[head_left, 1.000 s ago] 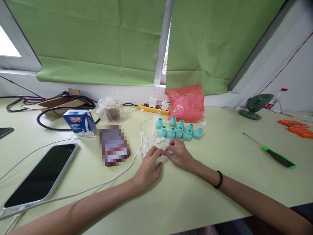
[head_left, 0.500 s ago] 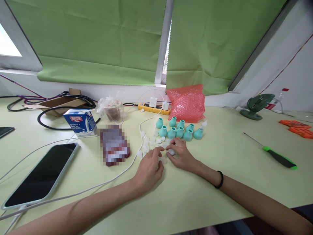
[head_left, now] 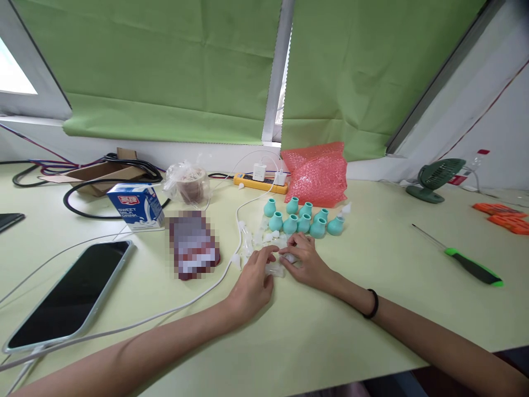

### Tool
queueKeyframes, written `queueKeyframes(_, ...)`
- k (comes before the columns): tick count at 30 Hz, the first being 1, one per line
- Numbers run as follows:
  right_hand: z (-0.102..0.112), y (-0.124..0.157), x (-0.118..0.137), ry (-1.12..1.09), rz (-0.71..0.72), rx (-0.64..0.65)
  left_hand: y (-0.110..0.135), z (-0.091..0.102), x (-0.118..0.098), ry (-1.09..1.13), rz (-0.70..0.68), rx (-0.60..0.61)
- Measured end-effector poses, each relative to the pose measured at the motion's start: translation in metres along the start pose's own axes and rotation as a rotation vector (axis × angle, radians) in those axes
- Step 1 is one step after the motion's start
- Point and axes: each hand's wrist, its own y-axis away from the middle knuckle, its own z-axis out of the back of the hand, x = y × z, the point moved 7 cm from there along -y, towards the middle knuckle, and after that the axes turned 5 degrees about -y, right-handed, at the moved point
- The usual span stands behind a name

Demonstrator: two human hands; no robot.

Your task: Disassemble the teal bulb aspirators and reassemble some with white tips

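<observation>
My left hand (head_left: pixel 253 280) is curled, with a clear plastic piece (head_left: pixel 275 269) showing between its index finger and thumb. Close to its fingertips, my right hand (head_left: pixel 306 261) pinches a small whitish translucent piece (head_left: pixel 290 257), partly hidden by the fingers. Beyond both hands, loose white and clear plastic tips (head_left: pixel 270 236) are scattered on the table. Behind them stand several teal rubber bulbs (head_left: pixel 303 223) with open tops. The rightmost teal bulb (head_left: pixel 335 225) has a translucent tip (head_left: pixel 345 209) at its mouth.
A white cable (head_left: pixel 209 289) runs left of my hands, near a pixelated dark red object (head_left: pixel 193 245), a phone (head_left: pixel 70 295) and a milk carton (head_left: pixel 136 207). Behind are a yellow power strip (head_left: pixel 243 181) and pink bubble wrap (head_left: pixel 316 176). A screwdriver (head_left: pixel 473 267) and a green fan (head_left: pixel 438 175) are right.
Both hands stay almost in place. My left fingertips have shifted slightly, and more of the clear plastic piece beside them shows now.
</observation>
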Motion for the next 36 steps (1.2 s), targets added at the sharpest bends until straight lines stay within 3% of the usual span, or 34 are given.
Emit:
queueKeyframes(9, 0.017, 0.001, 0.015, -0.138, 0.129, -0.153, -0.001, 0.003, -0.002, -0.073, 0.020, 0.010)
queueKeyframes(14, 0.019, 0.004, 0.030, -0.279, 0.218, -0.095, 0.000, 0.003, -0.003, -0.081, 0.011, 0.016)
queueKeyframes(22, 0.013, 0.005, 0.032, -0.289, 0.250, -0.026, 0.000, 0.001, -0.001, -0.043, 0.016, 0.026)
queueKeyframes(36, 0.014, 0.007, 0.031, -0.315, 0.281, -0.025, 0.000, -0.002, 0.001, -0.039, 0.039, 0.049)
